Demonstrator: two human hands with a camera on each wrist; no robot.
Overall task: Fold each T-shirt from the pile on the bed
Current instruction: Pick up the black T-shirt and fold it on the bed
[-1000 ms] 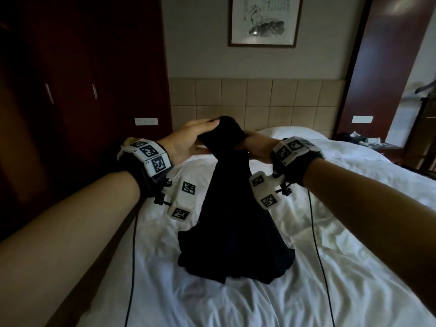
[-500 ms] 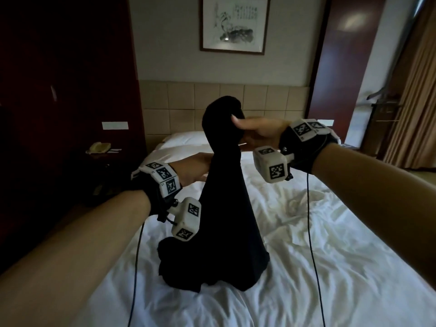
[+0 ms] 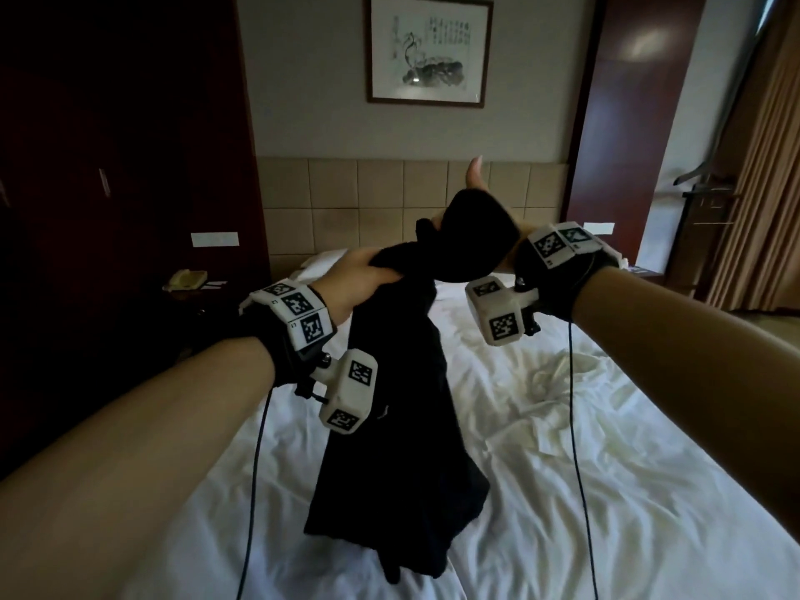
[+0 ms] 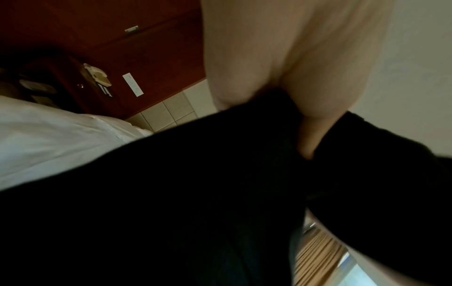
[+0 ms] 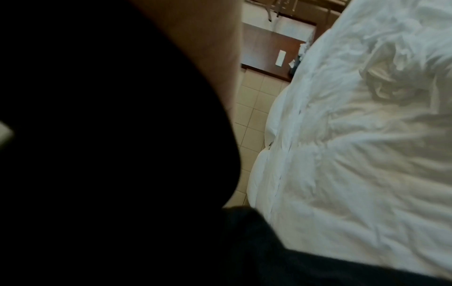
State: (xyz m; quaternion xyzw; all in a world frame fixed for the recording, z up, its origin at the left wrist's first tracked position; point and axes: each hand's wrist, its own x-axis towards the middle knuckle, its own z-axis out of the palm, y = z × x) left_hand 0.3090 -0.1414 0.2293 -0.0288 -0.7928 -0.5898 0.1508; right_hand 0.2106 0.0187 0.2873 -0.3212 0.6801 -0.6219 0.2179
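A black T-shirt (image 3: 389, 426) hangs bunched from both hands above the white bed (image 3: 606, 491), its lower tip down near the sheet. My left hand (image 3: 363, 275) grips a fistful of the fabric just below the top. The shirt's top end is wrapped over my right hand (image 3: 474, 184), which is higher and further right. Only that hand's raised thumb and one fingertip show, the other fingers being under the cloth. In the left wrist view my left hand (image 4: 281, 58) closes on the dark T-shirt (image 4: 171, 193). In the right wrist view the T-shirt (image 5: 97, 154) fills the left half.
A crumpled white lump of cloth (image 3: 558, 383) lies on the duvet to the right of the shirt. A nightstand with a telephone (image 3: 186, 279) stands left of the bed. Behind are a tiled headboard (image 3: 389, 197) and dark wardrobe panels, with curtains (image 3: 757, 210) at far right.
My left hand rose and closed on the shirt near its top. My right hand came down a little, and the cloth now covers its fingers. The shirt's pooled bottom lifted off the bed.
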